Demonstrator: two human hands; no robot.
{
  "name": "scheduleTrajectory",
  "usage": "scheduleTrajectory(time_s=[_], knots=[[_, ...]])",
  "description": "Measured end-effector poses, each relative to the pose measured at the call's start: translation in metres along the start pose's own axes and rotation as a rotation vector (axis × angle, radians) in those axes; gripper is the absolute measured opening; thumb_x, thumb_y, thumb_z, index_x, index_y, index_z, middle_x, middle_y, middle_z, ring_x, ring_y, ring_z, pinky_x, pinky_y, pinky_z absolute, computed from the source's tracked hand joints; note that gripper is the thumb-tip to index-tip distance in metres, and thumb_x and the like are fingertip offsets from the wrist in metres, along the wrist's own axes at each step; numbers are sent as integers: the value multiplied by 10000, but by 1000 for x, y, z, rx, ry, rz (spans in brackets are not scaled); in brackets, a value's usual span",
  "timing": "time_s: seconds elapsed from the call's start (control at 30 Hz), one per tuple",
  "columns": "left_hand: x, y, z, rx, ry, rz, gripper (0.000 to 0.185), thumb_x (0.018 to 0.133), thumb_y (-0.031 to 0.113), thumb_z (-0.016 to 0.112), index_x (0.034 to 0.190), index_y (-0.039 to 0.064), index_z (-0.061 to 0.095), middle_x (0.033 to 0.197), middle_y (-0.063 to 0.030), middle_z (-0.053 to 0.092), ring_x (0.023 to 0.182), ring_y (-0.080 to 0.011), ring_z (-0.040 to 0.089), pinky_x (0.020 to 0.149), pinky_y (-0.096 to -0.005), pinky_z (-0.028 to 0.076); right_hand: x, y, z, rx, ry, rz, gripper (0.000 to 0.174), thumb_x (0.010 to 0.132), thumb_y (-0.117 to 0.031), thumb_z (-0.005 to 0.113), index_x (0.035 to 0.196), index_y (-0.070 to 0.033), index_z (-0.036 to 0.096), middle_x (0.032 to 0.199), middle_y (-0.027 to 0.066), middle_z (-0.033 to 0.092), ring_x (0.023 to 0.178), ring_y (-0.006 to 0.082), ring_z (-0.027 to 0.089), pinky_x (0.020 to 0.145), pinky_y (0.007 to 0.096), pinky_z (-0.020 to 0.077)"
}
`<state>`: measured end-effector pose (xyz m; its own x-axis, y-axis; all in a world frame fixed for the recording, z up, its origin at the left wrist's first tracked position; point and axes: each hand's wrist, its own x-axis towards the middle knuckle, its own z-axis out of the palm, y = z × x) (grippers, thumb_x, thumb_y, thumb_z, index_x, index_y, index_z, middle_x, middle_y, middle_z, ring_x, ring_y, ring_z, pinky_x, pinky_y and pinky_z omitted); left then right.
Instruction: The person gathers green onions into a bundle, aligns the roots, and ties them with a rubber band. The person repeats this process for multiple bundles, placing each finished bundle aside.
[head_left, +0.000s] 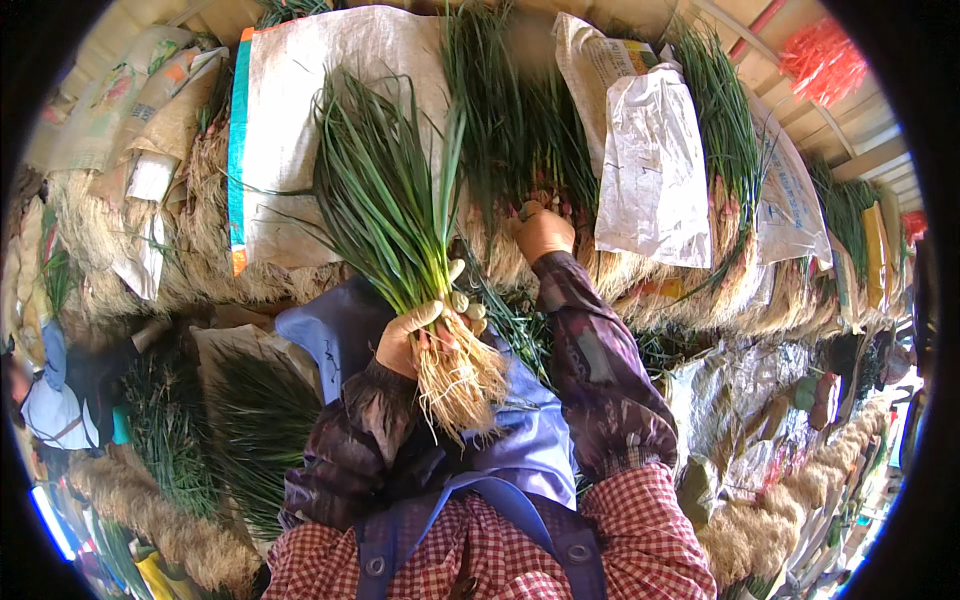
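My left hand (409, 341) grips a bunch of green onions (405, 255) just above the pinkish bulbs. Pale covers show on its fingers. Long green leaves fan up and away from me, while the tan roots (461, 375) hang over my blue apron (525, 442). My right hand (545, 231) reaches to a heap of green onions (517, 112) in front of me, its fingers curled at the bulb ends. Those fingertips are hidden, so a hold on any stalk cannot be made out.
A white woven sack (289, 142) covers onions at front left, and another white sack (652, 165) lies at front right. Roots hang along the heap's near edge. Red plastic strands (823, 60) lie at far right. Behind on the left, a person (67, 405) is partly visible.
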<state>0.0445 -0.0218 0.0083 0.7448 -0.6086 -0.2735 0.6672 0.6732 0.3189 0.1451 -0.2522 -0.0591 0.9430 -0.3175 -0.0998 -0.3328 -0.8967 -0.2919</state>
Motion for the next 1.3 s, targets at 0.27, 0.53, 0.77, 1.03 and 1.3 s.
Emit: scheduleTrajectory(time_s=[0.27, 0.53, 0.77, 1.03, 1.3], knots=[[-2, 8, -7, 62, 48, 0, 453, 832, 214, 613, 1218, 10, 491, 913, -107, 626, 824, -233, 623, 803, -408, 514, -89, 8, -40, 820, 51, -274, 232, 805, -192, 705, 906, 0, 622, 760, 43, 634, 700, 156, 615, 587, 259, 495], [-1, -9, 6, 33, 261, -28, 258, 836, 186, 591, 1009, -4, 561, 749, -140, 619, 721, -256, 617, 656, -356, 538, -131, 11, -27, 1268, -427, -47, 533, 819, -292, 687, 1193, 37, 499, 1018, 134, 579, 820, 136, 539, 681, 260, 440], [-4, -18, -31, -36, 218, -87, 335, 817, 132, 591, 1128, 23, 528, 929, -160, 600, 794, -248, 609, 628, -371, 544, -121, -23, 3, 716, 269, -403, 138, 827, -207, 640, 758, -88, 653, 687, 108, 635, 614, 275, 639, 550, 327, 513], [-13, -16, -1, -98, -1, -10, 576, 799, 158, 593, 1324, 24, 398, 889, -56, 546, 900, -247, 501, 875, -433, 407, -121, 91, 40, -63, -424, -330, 593, 779, -553, 596, 1134, -79, 616, 999, 168, 657, 929, 324, 629, 778, 369, 498], [-31, 8, -1, -82, -159, 50, 597, 781, 150, 606, 1323, 16, 394, 912, -40, 553, 886, -243, 521, 838, -438, 420, -111, 38, 16, 1216, -268, -606, 137, 802, -55, 628, 926, 1, 646, 798, 69, 658, 726, 138, 600, 610, 289, 507]])
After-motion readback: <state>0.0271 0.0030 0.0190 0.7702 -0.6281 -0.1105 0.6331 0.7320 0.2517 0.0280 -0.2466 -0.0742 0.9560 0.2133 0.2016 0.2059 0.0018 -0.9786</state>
